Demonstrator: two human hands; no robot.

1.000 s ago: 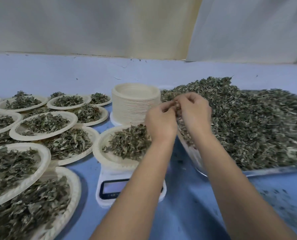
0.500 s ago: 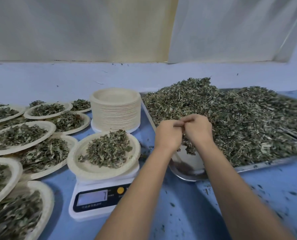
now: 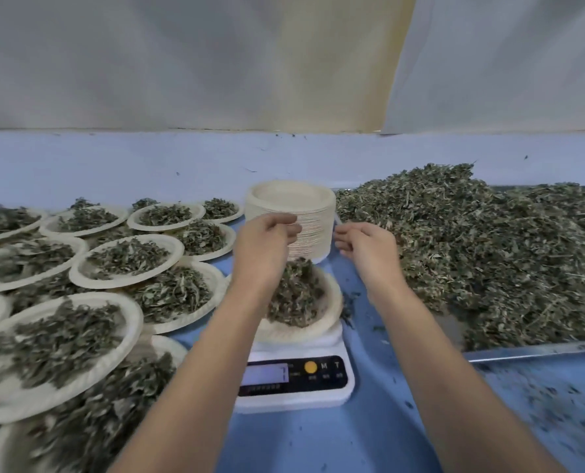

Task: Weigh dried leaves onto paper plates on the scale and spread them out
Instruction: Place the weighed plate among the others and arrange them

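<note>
Centre frame: left hand (image 3: 267, 240) and right hand (image 3: 369, 250) are held apart above the leaf-heaped plate (image 3: 330, 302) on the scale (image 3: 318, 399). Left fingers are curled, contents indiscernible; right fingers are relaxed, empty.

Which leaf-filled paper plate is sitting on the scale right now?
The round cream paper plate heaped with dried leaves atop the white digital scale; the other filled plates lie on the blue table.

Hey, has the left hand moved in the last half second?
Yes. The left hand has moved left, from over the near corner of the tray to above the plate on the scale.
</note>
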